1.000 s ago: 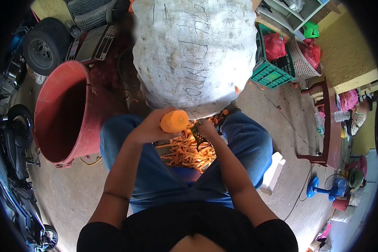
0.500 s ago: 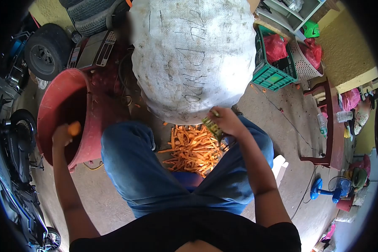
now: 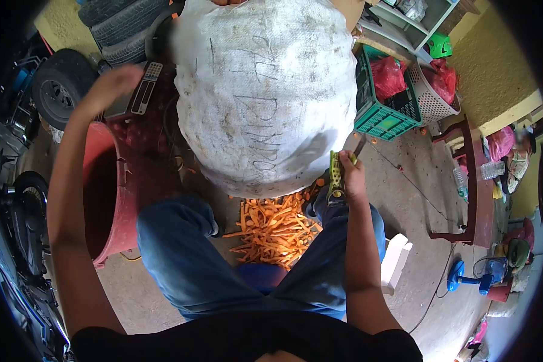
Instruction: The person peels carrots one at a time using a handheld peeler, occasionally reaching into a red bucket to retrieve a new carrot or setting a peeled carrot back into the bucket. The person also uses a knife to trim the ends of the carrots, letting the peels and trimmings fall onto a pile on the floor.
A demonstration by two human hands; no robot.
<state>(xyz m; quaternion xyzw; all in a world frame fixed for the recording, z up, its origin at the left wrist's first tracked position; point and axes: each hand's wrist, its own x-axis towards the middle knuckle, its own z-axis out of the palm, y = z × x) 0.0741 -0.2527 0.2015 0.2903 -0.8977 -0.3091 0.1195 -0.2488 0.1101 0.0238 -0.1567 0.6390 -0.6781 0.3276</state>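
Observation:
My left hand [image 3: 117, 84] is raised at the upper left, above the rim of the red barrel [image 3: 125, 181] and near a scale-like device [image 3: 146, 90]; its fingers are blurred. Beside the lower right of a big white sack [image 3: 265, 102], my right hand [image 3: 353, 178] grips a green-handled tool [image 3: 336, 172], with a dark blade-like part sticking out past the fingers. Orange strips [image 3: 274, 232] lie heaped on the ground between my knees, just below the sack.
A green crate [image 3: 389, 114] and a white basket [image 3: 431, 99] holding red bags stand at the upper right. Tyres [image 3: 123, 30] are stacked upper left. On the right are a wooden piece of furniture [image 3: 479, 199] and a blue fan [image 3: 489, 280]. A motorcycle stands far left.
My left hand has moved up out of the barrel, and the orange piece it held no longer shows. My right hand and the green tool have moved right, away from the orange heap.

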